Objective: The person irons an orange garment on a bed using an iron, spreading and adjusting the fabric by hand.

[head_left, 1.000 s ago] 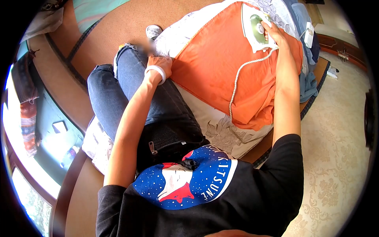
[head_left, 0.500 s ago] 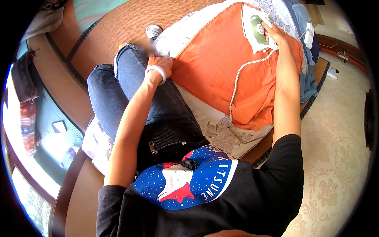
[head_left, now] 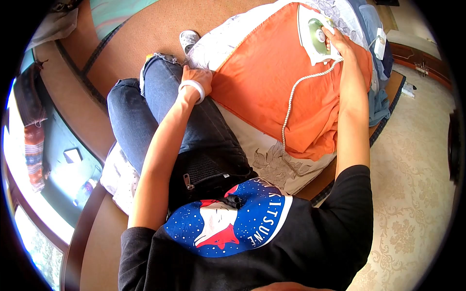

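Note:
My right hand (head_left: 338, 42) is wrapped round the handle of a white and green clothes iron (head_left: 318, 40), which lies on the far part of an orange cloth (head_left: 272, 72). From the iron a pale braided cord (head_left: 290, 106) runs across the cloth toward me. At the cloth's left corner, beside my knee, my left hand (head_left: 198, 80) is closed on its edge. The fingertips there are partly hidden. The orange cloth is mostly spread smooth, with bunched folds near my right forearm.
Under the orange cloth lies a white floral sheet (head_left: 272, 162). Blue fabric (head_left: 379, 107) and a white power strip (head_left: 380, 44) are at the right edge. My jeans-clad legs (head_left: 131, 114) take up the left. Patterned floor (head_left: 407, 194) shows beyond the dark-edged mat (head_left: 395, 92).

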{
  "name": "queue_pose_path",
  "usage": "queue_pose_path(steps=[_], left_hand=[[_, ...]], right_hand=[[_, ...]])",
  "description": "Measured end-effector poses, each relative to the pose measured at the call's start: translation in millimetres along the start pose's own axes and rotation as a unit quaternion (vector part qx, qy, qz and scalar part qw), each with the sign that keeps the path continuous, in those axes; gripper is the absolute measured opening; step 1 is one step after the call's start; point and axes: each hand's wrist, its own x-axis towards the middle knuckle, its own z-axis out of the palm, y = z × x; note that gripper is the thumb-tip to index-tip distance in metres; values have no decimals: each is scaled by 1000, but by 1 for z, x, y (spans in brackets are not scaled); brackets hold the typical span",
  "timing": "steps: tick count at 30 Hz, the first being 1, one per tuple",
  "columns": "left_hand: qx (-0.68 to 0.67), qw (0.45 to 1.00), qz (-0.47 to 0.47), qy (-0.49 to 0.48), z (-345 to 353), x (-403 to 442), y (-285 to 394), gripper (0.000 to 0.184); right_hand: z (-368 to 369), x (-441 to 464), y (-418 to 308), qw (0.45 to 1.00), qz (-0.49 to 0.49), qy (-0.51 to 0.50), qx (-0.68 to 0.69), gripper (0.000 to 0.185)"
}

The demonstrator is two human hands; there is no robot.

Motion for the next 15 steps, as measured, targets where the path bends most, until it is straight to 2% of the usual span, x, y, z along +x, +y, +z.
queue_pose_path(steps=[15], left_hand=[[7,1000,1,-5,2,2,-1,29]], right_hand=[[-2,4,3,1000,-1,-7,3,31]])
